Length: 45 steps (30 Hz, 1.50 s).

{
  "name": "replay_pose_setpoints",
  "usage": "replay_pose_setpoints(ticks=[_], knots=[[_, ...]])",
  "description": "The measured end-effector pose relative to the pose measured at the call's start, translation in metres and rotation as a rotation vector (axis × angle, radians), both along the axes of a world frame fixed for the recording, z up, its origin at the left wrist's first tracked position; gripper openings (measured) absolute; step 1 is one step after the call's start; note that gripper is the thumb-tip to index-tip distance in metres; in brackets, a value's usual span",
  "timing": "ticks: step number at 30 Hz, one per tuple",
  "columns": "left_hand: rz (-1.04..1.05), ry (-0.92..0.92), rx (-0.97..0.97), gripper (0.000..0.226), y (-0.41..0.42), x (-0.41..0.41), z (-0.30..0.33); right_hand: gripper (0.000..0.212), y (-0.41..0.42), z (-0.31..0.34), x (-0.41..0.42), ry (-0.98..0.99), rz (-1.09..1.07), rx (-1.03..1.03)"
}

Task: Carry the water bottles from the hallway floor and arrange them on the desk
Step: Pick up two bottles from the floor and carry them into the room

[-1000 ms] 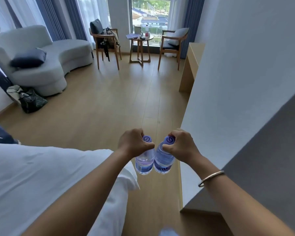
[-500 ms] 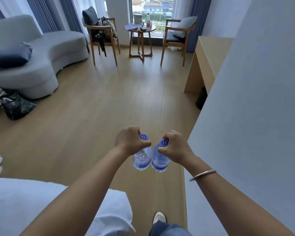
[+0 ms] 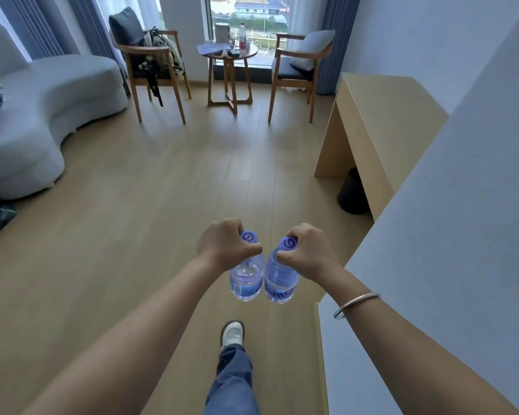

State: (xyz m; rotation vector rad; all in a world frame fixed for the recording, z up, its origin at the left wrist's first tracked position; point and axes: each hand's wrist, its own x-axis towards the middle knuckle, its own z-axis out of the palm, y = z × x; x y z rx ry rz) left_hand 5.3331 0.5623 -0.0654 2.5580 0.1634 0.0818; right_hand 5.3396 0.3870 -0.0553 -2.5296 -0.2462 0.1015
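Midway: left hand (image 3: 226,246) and right hand (image 3: 307,250) each clamped on a bottle neck, bottles (image 3: 247,278) carried above floor (image 3: 150,205); tabletop (image 3: 384,109) ahead, not yet reached.

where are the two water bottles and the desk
left bottle (image 3: 247,282): head view, on its clear body below the left hand
right bottle (image 3: 280,283): head view, on its body above the label
desk (image 3: 384,115): head view, on its bare wooden top

soft daylight from window (image 3: 249,13)
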Motion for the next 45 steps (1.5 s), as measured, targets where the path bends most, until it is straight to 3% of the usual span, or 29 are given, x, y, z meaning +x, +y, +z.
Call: replay_pose_setpoints(ticks=[12,22,33,45], knots=[[-0.28,0.007,0.007,0.04,0.04,0.252,0.007,0.019,0.036,0.014,0.207,-0.038,-0.273,0.067],[-0.405,-0.01,0.027,0.035,0.019,0.387,0.013,0.018,0.02,0.023,0.319,-0.06,-0.436,0.095],[-0.564,-0.03,0.032,0.037,-0.066,0.535,0.026,0.021,-0.051,0.016,0.462,-0.054,-0.534,0.126],[-0.716,-0.115,-0.031,0.036,-0.21,0.711,0.079,0.021,-0.179,0.057,0.601,-0.154,-0.7,0.067]])
